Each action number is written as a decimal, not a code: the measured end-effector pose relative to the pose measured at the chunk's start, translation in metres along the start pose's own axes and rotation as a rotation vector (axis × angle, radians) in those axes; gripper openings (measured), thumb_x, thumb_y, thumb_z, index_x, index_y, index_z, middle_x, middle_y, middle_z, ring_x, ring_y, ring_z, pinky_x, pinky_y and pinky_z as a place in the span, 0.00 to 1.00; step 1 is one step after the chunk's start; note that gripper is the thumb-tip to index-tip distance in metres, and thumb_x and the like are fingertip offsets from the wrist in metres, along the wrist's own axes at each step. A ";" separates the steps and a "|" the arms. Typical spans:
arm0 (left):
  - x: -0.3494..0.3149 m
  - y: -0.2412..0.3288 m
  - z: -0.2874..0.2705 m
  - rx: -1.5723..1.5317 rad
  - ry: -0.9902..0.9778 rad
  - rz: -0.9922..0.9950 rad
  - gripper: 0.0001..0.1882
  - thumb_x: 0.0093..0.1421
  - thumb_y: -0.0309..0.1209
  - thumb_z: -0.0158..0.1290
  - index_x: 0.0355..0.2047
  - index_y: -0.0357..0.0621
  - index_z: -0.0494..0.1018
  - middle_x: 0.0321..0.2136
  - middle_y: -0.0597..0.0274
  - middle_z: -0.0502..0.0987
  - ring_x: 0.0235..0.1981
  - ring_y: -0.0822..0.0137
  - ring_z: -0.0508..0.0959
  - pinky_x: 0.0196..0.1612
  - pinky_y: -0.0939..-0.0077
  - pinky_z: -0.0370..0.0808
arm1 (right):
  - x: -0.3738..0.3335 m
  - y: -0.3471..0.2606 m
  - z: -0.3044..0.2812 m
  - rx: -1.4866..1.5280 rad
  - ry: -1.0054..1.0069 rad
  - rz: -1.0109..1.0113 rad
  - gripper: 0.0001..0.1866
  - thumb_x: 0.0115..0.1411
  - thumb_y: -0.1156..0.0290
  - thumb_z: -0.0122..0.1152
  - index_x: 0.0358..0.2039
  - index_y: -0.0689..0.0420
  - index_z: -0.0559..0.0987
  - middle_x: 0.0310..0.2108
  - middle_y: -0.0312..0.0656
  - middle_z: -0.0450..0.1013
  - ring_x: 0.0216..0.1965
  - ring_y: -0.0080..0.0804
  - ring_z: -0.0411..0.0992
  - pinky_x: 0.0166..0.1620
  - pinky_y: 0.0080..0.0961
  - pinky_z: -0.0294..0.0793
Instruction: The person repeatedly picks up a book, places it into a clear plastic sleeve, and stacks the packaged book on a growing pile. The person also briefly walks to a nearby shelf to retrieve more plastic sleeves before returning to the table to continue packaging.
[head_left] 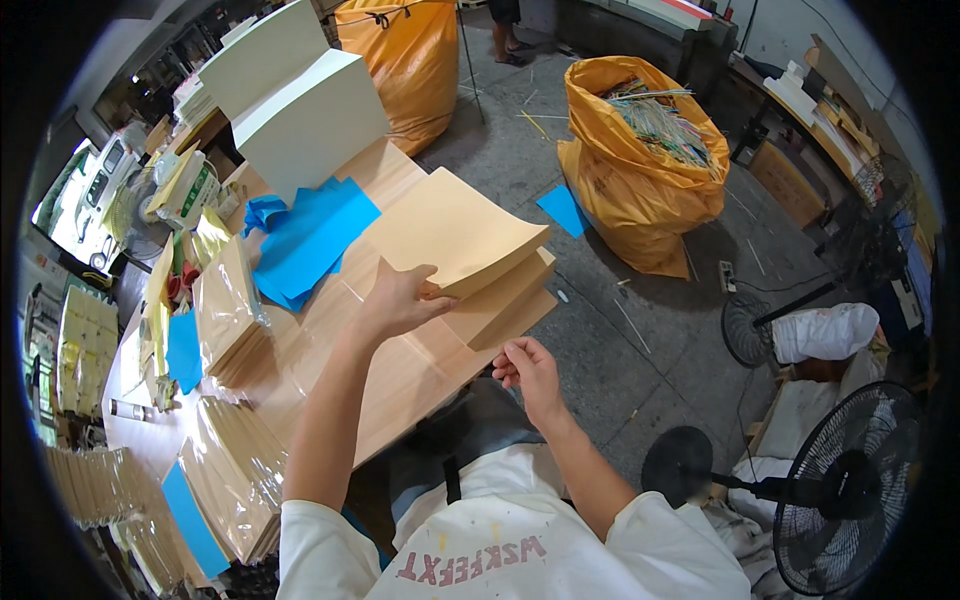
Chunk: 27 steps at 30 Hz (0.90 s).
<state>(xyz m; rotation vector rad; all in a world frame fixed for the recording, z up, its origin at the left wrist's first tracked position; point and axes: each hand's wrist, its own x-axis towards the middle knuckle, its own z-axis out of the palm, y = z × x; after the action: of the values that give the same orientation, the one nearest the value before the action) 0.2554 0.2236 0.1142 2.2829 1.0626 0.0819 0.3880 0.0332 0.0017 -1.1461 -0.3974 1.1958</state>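
The left hand (400, 300) grips the top brown envelopes (455, 232), lifting them off the stack (505, 305) at the wooden surface's (400, 385) edge. The right hand (527, 370) hovers just below, fingers loosely curled, holding nothing. Blue sheets (310, 240) lie behind.

Bright, even daylight, soft shadows, sharp centre; fisheye bends edges into a black rim.

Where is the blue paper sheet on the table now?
The blue paper lies on the wooden table, left of the tan envelope stack.
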 end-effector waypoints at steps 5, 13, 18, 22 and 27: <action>-0.006 -0.002 0.037 0.486 0.171 0.286 0.42 0.46 0.47 0.66 0.56 0.34 0.66 0.36 0.47 0.78 0.40 0.52 0.78 0.43 0.62 0.75 | 0.005 0.002 0.002 -0.090 -0.023 -0.033 0.25 0.66 0.71 0.49 0.63 0.62 0.62 0.33 0.39 0.73 0.27 0.20 0.72 0.29 0.15 0.70; -0.006 0.019 0.055 0.530 0.106 0.142 0.39 0.44 0.46 0.68 0.48 0.31 0.65 0.34 0.46 0.76 0.35 0.50 0.80 0.38 0.60 0.77 | 0.009 0.018 -0.001 -0.046 0.006 0.045 0.27 0.65 0.70 0.51 0.62 0.64 0.60 0.34 0.41 0.73 0.26 0.21 0.72 0.27 0.15 0.70; 0.002 0.005 0.038 0.409 0.098 0.225 0.31 0.45 0.46 0.67 0.39 0.35 0.67 0.30 0.45 0.77 0.34 0.47 0.79 0.37 0.58 0.77 | 0.004 0.013 -0.002 -0.078 0.014 0.061 0.19 0.65 0.68 0.52 0.54 0.63 0.68 0.34 0.40 0.73 0.27 0.21 0.73 0.27 0.15 0.70; 0.003 0.005 0.032 0.382 0.082 0.247 0.29 0.46 0.44 0.67 0.37 0.35 0.68 0.28 0.45 0.78 0.35 0.46 0.79 0.37 0.57 0.77 | 0.003 0.011 0.001 -0.089 0.005 0.077 0.16 0.65 0.68 0.52 0.51 0.61 0.72 0.35 0.38 0.74 0.28 0.21 0.74 0.30 0.16 0.70; 0.003 0.008 0.027 0.365 0.050 0.224 0.31 0.46 0.41 0.65 0.43 0.32 0.68 0.28 0.44 0.78 0.35 0.46 0.79 0.37 0.58 0.77 | 0.007 0.014 0.000 -0.100 -0.025 0.082 0.15 0.65 0.67 0.52 0.50 0.60 0.73 0.35 0.38 0.74 0.28 0.21 0.73 0.30 0.15 0.70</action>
<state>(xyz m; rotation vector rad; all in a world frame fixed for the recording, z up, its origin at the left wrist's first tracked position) 0.2714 0.2082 0.0961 2.7376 0.8992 0.0378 0.3833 0.0378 -0.0128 -1.2447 -0.4366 1.2743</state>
